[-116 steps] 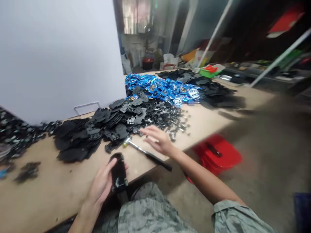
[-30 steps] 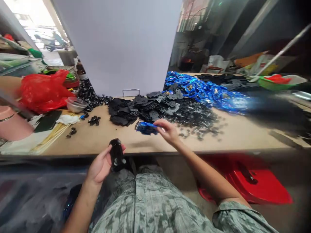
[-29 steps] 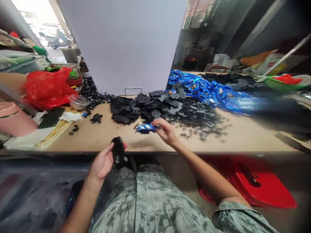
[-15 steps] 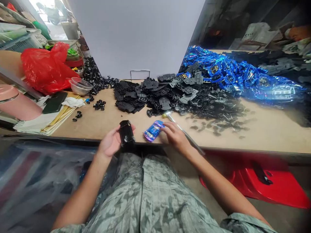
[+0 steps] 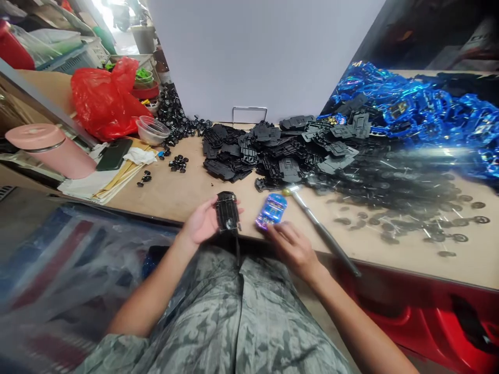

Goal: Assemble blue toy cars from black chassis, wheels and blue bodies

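Note:
My left hand (image 5: 202, 223) is closed round a small black toy car base (image 5: 227, 212) at the near edge of the wooden table (image 5: 179, 195). My right hand (image 5: 292, 249) holds the rear end of a shiny blue toy car shell (image 5: 271, 211) that rests on the table just right of the black base. A small hammer (image 5: 319, 228) with a pale head lies on the table to the right of the blue shell. A heap of black plastic car bases (image 5: 273, 150) lies behind.
A pile of blue car shells (image 5: 413, 109) fills the back right, with loose axles and wheels (image 5: 409, 192) in front. A red plastic bag (image 5: 103, 101), a clear bowl (image 5: 152, 130), a pink cup (image 5: 54, 150), a phone (image 5: 113, 155) and papers are at the left. A red stool (image 5: 432, 317) stands under the table.
My right hand picked a blue shell from the right and brought it down beside the black base. The view has tilted down and closer to the table edge.

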Demonstrator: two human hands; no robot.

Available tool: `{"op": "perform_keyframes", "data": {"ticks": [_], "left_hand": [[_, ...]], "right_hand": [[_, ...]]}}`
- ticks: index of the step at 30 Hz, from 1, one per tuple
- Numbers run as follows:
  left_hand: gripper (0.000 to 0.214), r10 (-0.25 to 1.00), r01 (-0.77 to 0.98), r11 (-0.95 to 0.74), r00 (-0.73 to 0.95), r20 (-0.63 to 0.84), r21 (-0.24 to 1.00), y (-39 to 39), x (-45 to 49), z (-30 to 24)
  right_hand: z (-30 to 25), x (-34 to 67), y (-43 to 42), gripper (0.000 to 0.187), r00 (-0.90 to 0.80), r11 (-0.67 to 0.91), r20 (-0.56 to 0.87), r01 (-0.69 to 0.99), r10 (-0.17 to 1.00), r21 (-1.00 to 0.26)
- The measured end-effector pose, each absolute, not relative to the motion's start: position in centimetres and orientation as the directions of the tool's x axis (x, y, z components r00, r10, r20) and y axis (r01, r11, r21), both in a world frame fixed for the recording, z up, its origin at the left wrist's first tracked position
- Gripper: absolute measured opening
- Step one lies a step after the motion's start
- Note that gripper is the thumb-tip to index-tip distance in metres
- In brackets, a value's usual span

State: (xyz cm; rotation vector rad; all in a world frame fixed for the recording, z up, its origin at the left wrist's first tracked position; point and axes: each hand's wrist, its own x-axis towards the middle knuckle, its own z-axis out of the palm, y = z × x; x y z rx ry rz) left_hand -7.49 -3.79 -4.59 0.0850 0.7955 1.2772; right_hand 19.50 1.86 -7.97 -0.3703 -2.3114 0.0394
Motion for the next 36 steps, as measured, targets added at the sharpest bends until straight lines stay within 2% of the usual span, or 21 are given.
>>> {"op": "perform_keyframes", "data": {"ticks": [3,5,8,11,18,32,36], "left_hand": [[0.049,0.882,-0.811,0.355,0.126,-0.453,0.465,-3.2,-7.2,-4.9],[0.048,0.881,-0.802,0.389,0.18,-0.438,0.453,-2.7,-6.7,-5.0],[0.042,0.878,-0.807,0.397,0.196,-0.437,0.437,-1.9,-5.6,-5.1],[0.039,0.88,-0.82,0.389,0.194,-0.434,0.421,-1.3,-4.7,-4.9],[0.045,0.882,-0.821,0.4,0.226,-0.413,0.407,-1.0,-4.3,-4.6],[0.043,0.887,-0.804,0.424,0.275,-0.37,0.418,-1.2,-5.0,-6.3],[0.033,0.912,-0.795,0.372,0.216,-0.348,0.48,-1.4,-4.8,-6.0]], "right_hand": [[-6.3,20.4,1.8,0.062,-0.532,0.932,0.767,0.248,0.358,-0.263],[-5.1,20.2,1.4,0.063,-0.49,0.926,0.786,0.217,0.377,-0.309],[-4.0,19.2,0.9,0.063,-0.534,0.948,0.786,0.119,0.312,-0.296],[-3.9,18.4,0.9,0.068,-0.639,0.954,0.724,0.053,0.26,-0.296],[-5.7,17.9,1.4,0.068,-0.675,0.974,0.712,0.039,0.191,-0.224],[-6.5,17.6,1.4,0.058,-0.739,0.965,0.648,0.012,0.186,-0.263],[-6.9,17.4,1.4,0.057,-0.736,0.963,0.648,0.019,0.196,-0.27]]}}
